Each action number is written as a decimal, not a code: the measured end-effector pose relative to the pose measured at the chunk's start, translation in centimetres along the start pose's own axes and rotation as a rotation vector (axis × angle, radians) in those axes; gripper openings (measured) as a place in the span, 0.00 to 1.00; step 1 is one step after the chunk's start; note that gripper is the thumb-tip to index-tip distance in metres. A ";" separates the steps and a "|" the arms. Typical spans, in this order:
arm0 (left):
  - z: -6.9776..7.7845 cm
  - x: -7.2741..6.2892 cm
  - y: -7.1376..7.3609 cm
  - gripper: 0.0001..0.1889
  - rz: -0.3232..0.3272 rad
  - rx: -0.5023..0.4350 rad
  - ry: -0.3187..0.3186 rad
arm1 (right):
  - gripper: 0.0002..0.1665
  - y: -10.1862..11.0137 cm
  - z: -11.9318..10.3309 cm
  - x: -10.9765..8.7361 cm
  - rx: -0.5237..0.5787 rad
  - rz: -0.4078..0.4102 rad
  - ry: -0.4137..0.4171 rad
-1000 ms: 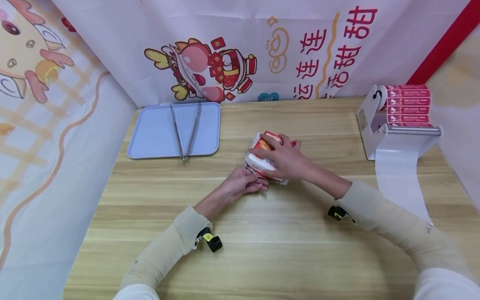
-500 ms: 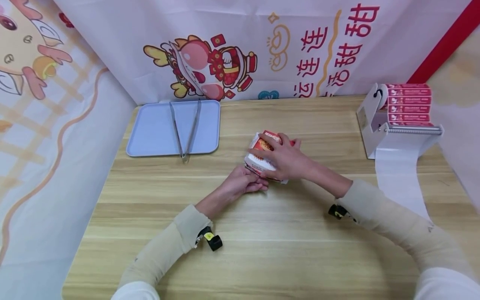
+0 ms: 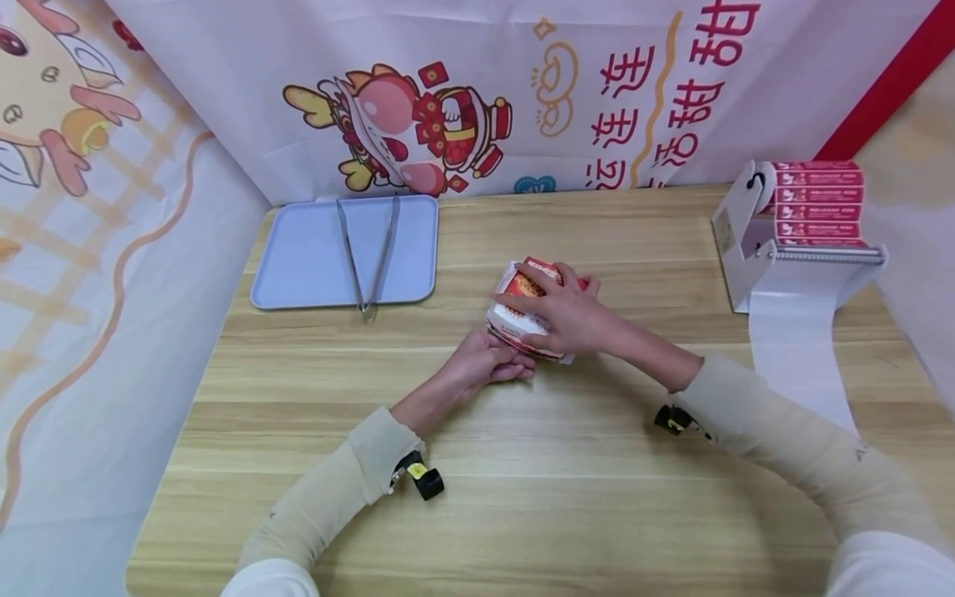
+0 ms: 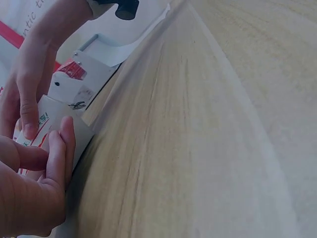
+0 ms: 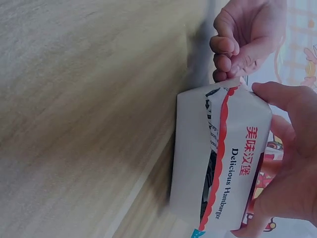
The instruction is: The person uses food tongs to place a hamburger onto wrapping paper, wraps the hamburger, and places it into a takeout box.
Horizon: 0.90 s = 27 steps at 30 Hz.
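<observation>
A red and white paper hamburger box [image 3: 515,327] sits on the wooden table between the two hands. Its lid is down, but a dark gap shows along the front edge in the right wrist view, where the lid [image 5: 242,148] reads "Delicious Hamburger". My right hand [image 3: 570,315] grips the box from above, fingers spread over the lid and thumb at the front. My left hand [image 3: 481,361] is at the near left corner, thumb and fingers pinching the box edge there. In the left wrist view, fingers of the left hand [image 4: 34,193] partly cover the box wall [image 4: 74,129].
A light blue tray [image 3: 298,265] with metal tongs [image 3: 380,274] across it lies at the back left. At the back right stands a label dispenser [image 3: 734,249] with a roll of red labels [image 3: 816,203]; its pale backing strip [image 3: 798,356] trails down the table [image 3: 522,514].
My right thumb has shifted slightly up along the front of the lid. The box and my left hand stay nearly still.
</observation>
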<state>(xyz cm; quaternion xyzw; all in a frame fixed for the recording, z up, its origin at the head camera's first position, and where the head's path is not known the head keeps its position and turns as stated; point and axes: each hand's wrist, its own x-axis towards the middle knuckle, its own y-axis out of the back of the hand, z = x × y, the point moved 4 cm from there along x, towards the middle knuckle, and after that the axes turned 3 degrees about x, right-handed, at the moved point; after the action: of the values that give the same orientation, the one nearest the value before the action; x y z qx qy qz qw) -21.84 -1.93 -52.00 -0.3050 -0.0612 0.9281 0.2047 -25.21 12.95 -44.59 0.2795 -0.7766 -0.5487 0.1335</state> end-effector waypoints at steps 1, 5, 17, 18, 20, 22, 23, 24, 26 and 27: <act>0.0 0.0 0.0 0.14 0.002 -0.002 -0.001 | 0.42 0.1 0.0 0.0 -0.002 0.004 -0.003; 0.3 0.0 -0.2 0.14 0.003 0.004 -0.017 | 0.42 0.4 -0.1 0.1 -0.013 0.023 -0.014; 0.6 -0.1 -0.2 0.14 0.046 0.031 -0.030 | 0.42 0.8 -0.4 0.3 -0.026 -0.015 -0.040; 0.5 -0.1 -0.2 0.14 0.046 0.037 -0.030 | 0.42 0.7 -0.4 0.2 -0.026 -0.020 -0.043; 0.4 -0.2 -0.2 0.14 0.044 0.047 -0.031 | 0.43 0.6 -0.5 0.2 -0.020 -0.032 -0.051; 0.1 -0.3 -0.2 0.14 0.042 0.048 -0.025 | 0.43 0.5 -0.6 0.1 -0.009 -0.033 -0.053; 0.0 -0.4 -0.2 0.14 0.040 0.046 -0.021 | 0.42 0.4 -0.6 0.0 0.000 -0.030 -0.051; -0.1 -0.4 -0.2 0.14 0.037 0.043 -0.019 | 0.41 0.3 -0.7 0.0 0.008 -0.024 -0.049; 0.0 -0.5 -0.2 0.15 0.028 0.041 -0.024 | 0.40 0.3 -0.7 -0.1 0.026 -0.005 -0.047; 0.0 -0.5 -0.2 0.15 0.023 0.038 -0.026 | 0.40 0.3 -0.7 -0.1 0.030 0.005 -0.044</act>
<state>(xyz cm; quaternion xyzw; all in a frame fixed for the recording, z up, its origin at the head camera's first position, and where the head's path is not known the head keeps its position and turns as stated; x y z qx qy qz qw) -21.43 -1.96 -51.72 -0.2896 -0.0429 0.9352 0.1991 -24.85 12.51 -44.05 0.2673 -0.7882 -0.5424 0.1138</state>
